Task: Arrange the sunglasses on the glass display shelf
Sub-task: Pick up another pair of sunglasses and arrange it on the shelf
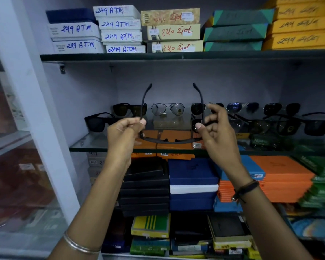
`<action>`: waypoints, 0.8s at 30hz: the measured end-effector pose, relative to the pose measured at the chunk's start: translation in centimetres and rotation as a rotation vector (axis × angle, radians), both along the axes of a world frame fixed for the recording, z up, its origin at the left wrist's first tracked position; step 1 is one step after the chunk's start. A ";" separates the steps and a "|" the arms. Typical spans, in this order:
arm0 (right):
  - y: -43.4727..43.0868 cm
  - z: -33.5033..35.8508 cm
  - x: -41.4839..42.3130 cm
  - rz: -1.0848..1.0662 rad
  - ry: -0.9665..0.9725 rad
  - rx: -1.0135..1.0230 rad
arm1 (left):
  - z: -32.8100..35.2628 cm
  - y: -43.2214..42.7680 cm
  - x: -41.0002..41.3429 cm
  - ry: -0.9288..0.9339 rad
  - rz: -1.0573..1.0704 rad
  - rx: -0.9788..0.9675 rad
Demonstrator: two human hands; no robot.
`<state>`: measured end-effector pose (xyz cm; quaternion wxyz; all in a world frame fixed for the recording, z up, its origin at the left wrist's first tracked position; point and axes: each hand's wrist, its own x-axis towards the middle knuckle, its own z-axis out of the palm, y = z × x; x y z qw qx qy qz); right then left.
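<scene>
Both hands pinch one pair of sunglasses (172, 140), left hand (123, 135) and right hand (213, 132) each closed on a temple, arms pointing up; the glass shelf (94, 142) sits just beyond them.

Sunglasses (168, 109) on glass shelf (86, 142).

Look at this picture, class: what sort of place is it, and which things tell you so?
Most likely an eyewear shop. Sunglasses stand in rows on a glass shelf, stacked boxes above bear handwritten numbers, perhaps prices, and the left hand and right hand hold an open dark pair by its arms.
</scene>
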<state>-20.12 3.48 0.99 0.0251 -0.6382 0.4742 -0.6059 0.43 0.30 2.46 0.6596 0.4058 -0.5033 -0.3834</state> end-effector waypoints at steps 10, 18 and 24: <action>-2.0 0.8 -0.1 -0.048 0.389 -0.052 | 1.0 -3.2 0.8 0.058 -0.008 -0.046; -5.4 1.8 1.1 -0.376 0.552 -0.020 | 0.5 -5.1 0.0 -0.572 0.284 -0.264; -6.1 1.4 1.5 -0.512 0.660 0.010 | 0.0 -6.1 -0.4 -0.909 0.497 -0.288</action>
